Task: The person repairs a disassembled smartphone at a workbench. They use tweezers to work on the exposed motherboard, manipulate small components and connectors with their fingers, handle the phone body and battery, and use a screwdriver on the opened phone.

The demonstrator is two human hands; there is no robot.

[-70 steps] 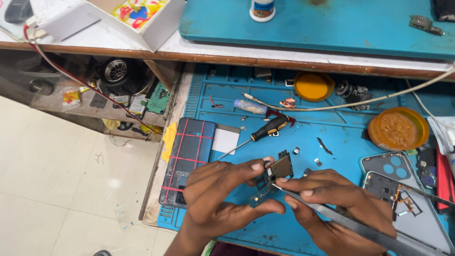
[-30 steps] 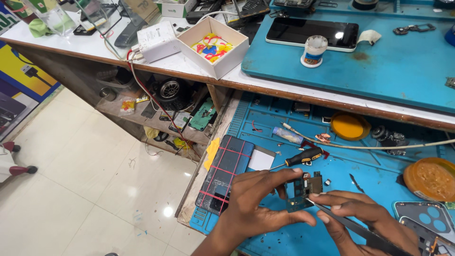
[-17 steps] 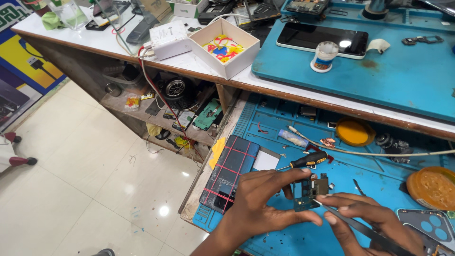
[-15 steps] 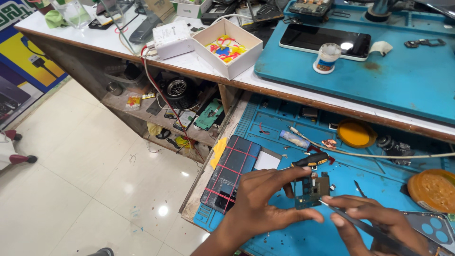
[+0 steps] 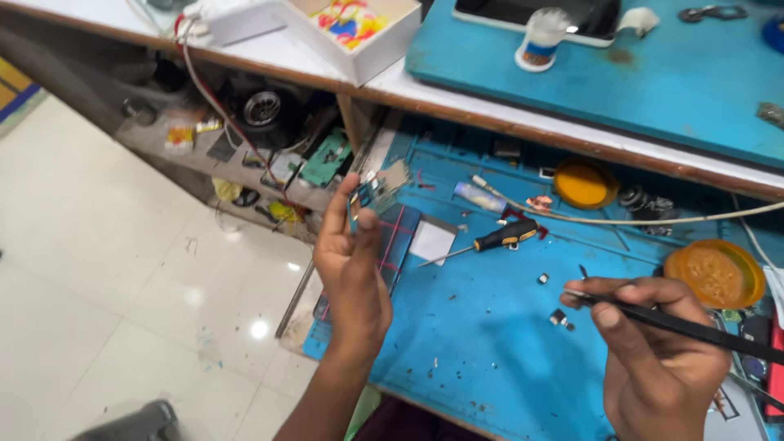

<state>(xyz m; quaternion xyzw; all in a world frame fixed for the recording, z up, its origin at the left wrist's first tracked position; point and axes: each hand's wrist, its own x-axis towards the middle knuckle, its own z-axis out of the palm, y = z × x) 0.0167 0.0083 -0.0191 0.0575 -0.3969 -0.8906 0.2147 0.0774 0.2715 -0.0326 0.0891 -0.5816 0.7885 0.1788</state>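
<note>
My left hand is raised above the left edge of the blue work mat and pinches a small circuit board between thumb and fingers, held up and tilted. My right hand is low at the right and grips thin black tweezers, their tip pointing left over the mat. A few tiny dark parts lie on the mat just left of the tweezers' tip.
A black-and-yellow screwdriver, a white card and a dark phone lie on the mat. Two orange round lids sit further right. An upper shelf holds a white box, a small bottle and a blue mat.
My left hand has lifted the small board off the mat and carried it up and to the left. My right hand with the tweezers has drawn away to the right.
</note>
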